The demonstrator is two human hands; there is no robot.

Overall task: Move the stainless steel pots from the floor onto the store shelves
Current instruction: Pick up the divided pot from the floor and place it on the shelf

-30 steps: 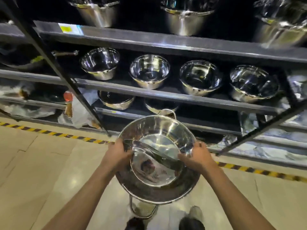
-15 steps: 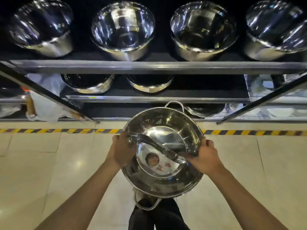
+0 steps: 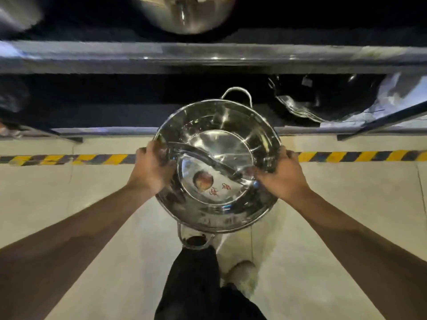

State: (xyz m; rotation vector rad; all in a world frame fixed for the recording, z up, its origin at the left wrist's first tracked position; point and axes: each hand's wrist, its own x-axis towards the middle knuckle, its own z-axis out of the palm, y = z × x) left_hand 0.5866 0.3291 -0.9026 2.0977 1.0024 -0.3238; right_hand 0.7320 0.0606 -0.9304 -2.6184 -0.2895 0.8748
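Red characters point(image 3: 219, 190) are showing on the inner base of the stainless steel pot point(image 3: 217, 165), beside a round picture sticker point(image 3: 202, 181); they are too blurred to be read. No other writing is showing.

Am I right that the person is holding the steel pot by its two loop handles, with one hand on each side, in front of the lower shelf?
Not quite. The head view shows the left hand and right hand gripping the steel pot by its rim; both loop handles are free. The rest is right.

Dim shelves point(image 3: 208, 56) motion-blurred, glare on the pot point(image 3: 217, 125), edges fisheye-stretched.
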